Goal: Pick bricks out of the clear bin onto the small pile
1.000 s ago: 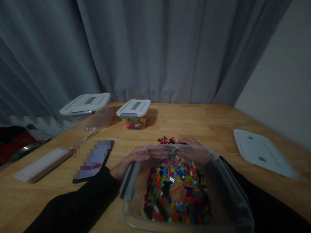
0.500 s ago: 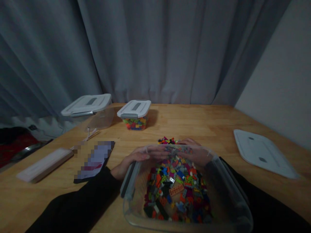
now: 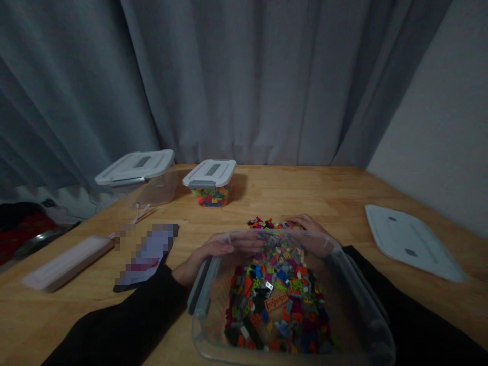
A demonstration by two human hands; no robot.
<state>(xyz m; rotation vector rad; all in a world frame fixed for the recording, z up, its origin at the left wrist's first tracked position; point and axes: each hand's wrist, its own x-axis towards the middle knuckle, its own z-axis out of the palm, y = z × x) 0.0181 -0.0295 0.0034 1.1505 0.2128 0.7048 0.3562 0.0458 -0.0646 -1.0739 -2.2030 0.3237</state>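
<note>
While both hands blur behind the clear bin's (image 3: 358, 300) far wall, grips unreadable, the right hand (image 3: 310, 229) has slid toward the loose bricks (image 3: 267, 223), left hand (image 3: 213, 251) unmoved.

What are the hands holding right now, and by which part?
Both hands, left hand and right hand, grip the clear plastic bin of mixed coloured bricks at its far rim.

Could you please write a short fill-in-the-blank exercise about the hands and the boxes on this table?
1. The clear bin nearest the camera holds many small coloured ____.
2. The left hand and the right hand both rest at the bin's ____ end.
3. The loose white lid lies on the table to the ____ of the bin.
4. The small box by the curtain has its lid ____.

Missing words: bricks; far; right; on
</note>
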